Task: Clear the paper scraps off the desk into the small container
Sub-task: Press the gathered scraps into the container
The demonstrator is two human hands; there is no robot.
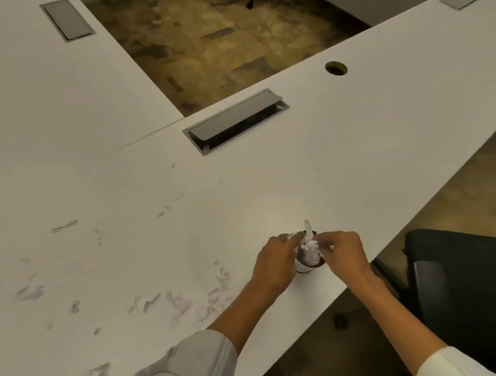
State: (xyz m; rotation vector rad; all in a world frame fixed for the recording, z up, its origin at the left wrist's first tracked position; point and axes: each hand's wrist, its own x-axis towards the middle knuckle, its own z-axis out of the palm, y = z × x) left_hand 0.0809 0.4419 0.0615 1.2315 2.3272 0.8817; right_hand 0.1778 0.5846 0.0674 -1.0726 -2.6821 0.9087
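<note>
**Both hands at a small cup stuffed with paper**

Rolled-up grey sleeve (197, 365) on the left forearm sits closest to the lens, with the white cuff (448, 364) of the other arm at the bottom right. Left hand (273, 264) and right hand (345, 254) meet over the small container (307, 265), a little dark cup with a pale band, standing on the white surface (358, 153) near its front edge. Fingers of both hands are bunched together, pinching at the white paper in the cup's mouth; whether they actually clamp a piece I cannot tell. Crumpled white bits fill the cup to the brim, and one strip (307, 227) pokes straight up above the rim.

More paper scraps (212, 297) lie loose on the surface just left of the left wrist: small, torn, crinkled, white with faint greyish shadows. Others are scattered farther left and toward the far side, well apart from the cup.

Beyond the hands, a metal cable hatch (235, 120) is set into the surface with its flap raised. A black office chair (474, 281) stands to the right
</note>
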